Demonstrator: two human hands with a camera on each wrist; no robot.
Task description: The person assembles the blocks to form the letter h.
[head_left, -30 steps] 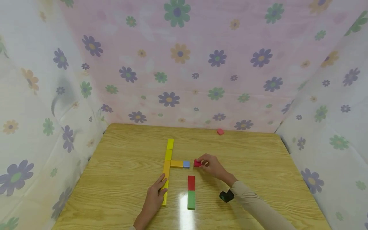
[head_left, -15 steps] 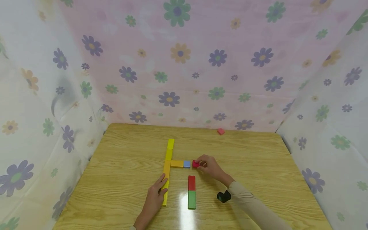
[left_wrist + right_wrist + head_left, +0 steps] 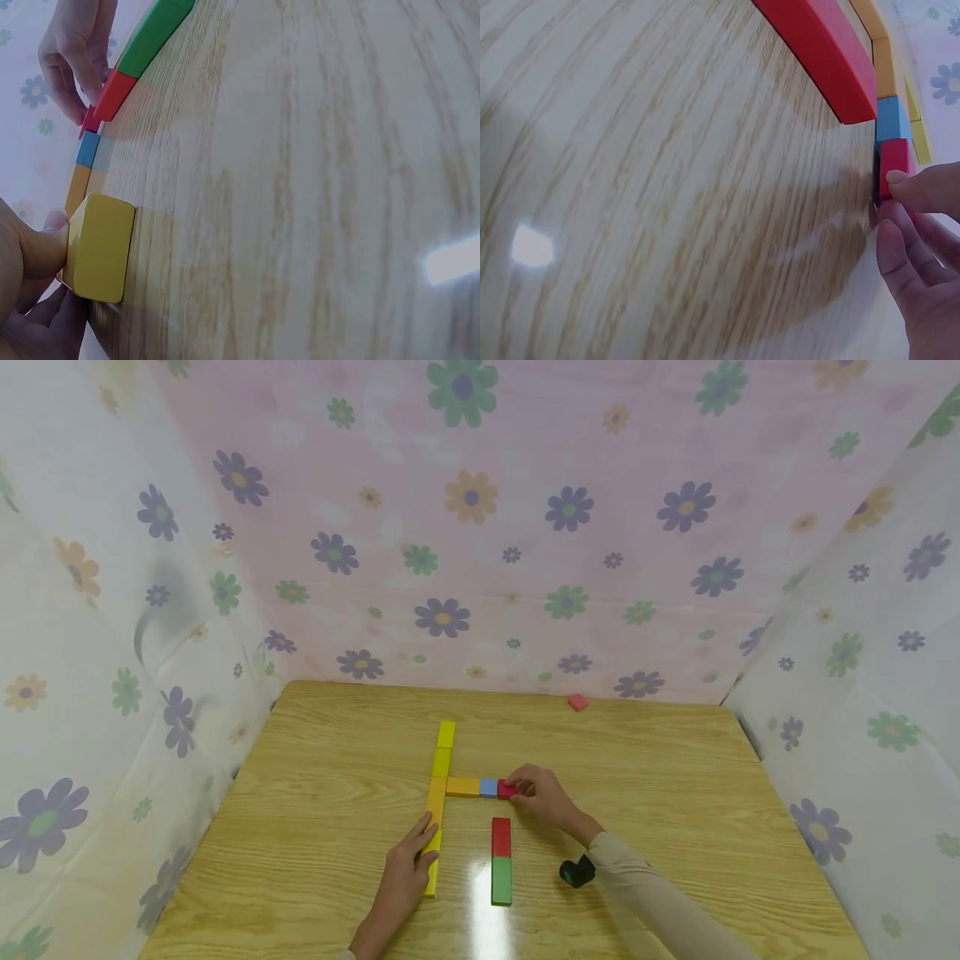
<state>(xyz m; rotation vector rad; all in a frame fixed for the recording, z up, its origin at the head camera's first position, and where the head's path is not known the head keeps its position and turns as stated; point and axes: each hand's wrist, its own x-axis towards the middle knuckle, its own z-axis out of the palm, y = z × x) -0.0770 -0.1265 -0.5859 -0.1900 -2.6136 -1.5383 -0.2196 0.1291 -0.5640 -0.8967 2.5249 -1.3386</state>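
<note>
My right hand [image 3: 545, 797] pinches a small crimson block [image 3: 895, 161] between thumb and fingers. The block lies against the end of a small blue block [image 3: 488, 788], which adjoins an orange block [image 3: 462, 787]. That short row branches rightward from a long upright line of yellow and orange blocks. Over the near end of this line, my left hand [image 3: 403, 870] holds the nearest yellow block [image 3: 105, 247], thumb on one side and fingers on the other. Part of that block is hidden under the hand in the head view.
A longer red block [image 3: 501, 837] and a green block [image 3: 502, 882] lie end to end, just in front of the short row. One small pink block [image 3: 577, 702] sits at the table's back edge. Flower-printed cloth [image 3: 510, 585] encloses the wooden table [image 3: 300, 827].
My right hand has slid the crimson block leftward, closing the gap to the blue block. The left hand stays in place on the yellow block.
</note>
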